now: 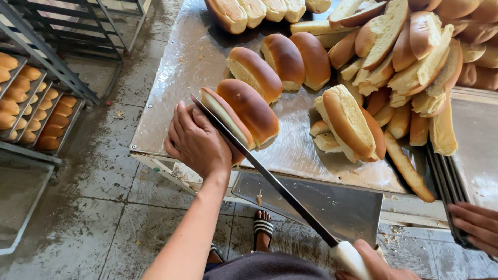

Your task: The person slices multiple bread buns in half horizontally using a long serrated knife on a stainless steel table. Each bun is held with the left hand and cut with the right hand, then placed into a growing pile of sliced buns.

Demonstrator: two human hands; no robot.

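our left hand (197, 140) lies flat and spread against the near end of a long bread roll (228, 118), steadying it on the metal tabletop (171, 88). our right hand (371, 264), at the bottom edge of the view, is closed around the white handle of a long knife (270, 179), whose blade runs up toward 11 o'clock and sits in the roll lengthwise; a pale cut face shows along the blade, so we judge this roll is partly split. just beside it, toward 1 o'clock, a second roll (251, 109) touches it and looks whole, and three more brown rolls (285, 59) stand beyond, uncut as far as we can see. at 3 o'clock a heap of bread (410, 62) shows many pale cut faces, so much of the slicing looks done. at 9 o'clock a rack (31, 103) holds trays of small buns. another person's hand (477, 225) grips a stack of trays at the right edge.
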